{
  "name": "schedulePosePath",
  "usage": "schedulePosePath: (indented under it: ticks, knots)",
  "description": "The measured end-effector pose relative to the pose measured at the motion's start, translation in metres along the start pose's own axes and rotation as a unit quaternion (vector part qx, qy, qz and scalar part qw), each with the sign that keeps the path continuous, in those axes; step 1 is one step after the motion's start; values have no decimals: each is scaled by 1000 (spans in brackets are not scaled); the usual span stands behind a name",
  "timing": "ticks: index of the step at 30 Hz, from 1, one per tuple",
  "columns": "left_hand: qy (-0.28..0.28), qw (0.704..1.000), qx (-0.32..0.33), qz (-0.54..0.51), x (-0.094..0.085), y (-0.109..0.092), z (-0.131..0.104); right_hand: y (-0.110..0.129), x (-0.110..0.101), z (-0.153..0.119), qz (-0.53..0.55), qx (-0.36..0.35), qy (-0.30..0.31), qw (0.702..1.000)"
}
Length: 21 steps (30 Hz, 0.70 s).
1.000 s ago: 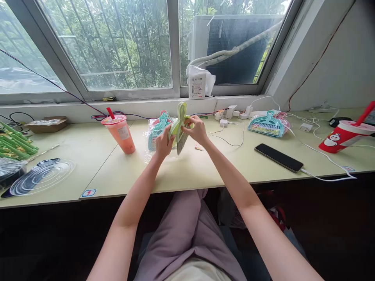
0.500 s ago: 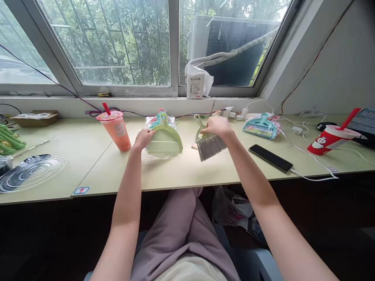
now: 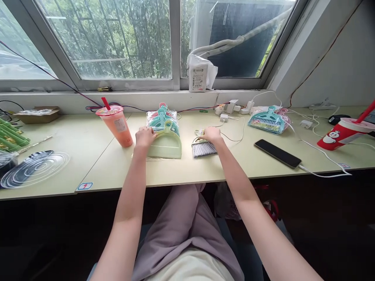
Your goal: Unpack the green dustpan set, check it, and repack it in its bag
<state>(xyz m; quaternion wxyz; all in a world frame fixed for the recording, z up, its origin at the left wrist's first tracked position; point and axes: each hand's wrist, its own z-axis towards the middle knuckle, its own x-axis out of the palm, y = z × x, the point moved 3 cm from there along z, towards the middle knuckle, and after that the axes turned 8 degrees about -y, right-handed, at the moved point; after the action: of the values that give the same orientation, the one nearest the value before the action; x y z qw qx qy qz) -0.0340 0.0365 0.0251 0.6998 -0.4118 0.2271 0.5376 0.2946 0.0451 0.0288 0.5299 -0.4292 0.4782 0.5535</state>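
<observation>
Pale yellow desktop (image 3: 117, 175), light green dustpan (image 3: 166, 146) on it before a plastic-wrapped turquoise dustpan (image 3: 162, 118), grey-bristled hand brush (image 3: 203, 149) to the right, left hand (image 3: 144, 137) grasping the green dustpan's left side, right hand (image 3: 212, 134) clasped over the brush's back.

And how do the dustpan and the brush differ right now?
The dustpan is a broad pale-green scoop; the brush shows a row of grey bristles. The left hand holds the dustpan, the right hand the brush. In view, the dustpan overlaps the wrapped teal set; the brush sits clear of it. Both are hand-held.
</observation>
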Motion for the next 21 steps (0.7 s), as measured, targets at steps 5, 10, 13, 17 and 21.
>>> schedulePosePath:
  ticks: [5, 10, 13, 17, 21]
  knots:
    - [-83, 993, -4, -80, -10, -8, 2, -20, -4, -2, 66, 47, -132, 988]
    - [-30, 992, 64, -105, -11, -13, -1, -23, 4, -2, 90, 7, -90, 992]
    - [40, 987, 104, -113, -3, -12, -5, -20, 11, -2, 79, -9, -26, 996]
    - [28, 982, 86, -164, 1, -11, -2, -16, 12, -2, 57, -14, -38, 998]
    - [-35, 960, 37, -274, -9, -14, 6, -21, -1, -4, 153, -19, -78, 985]
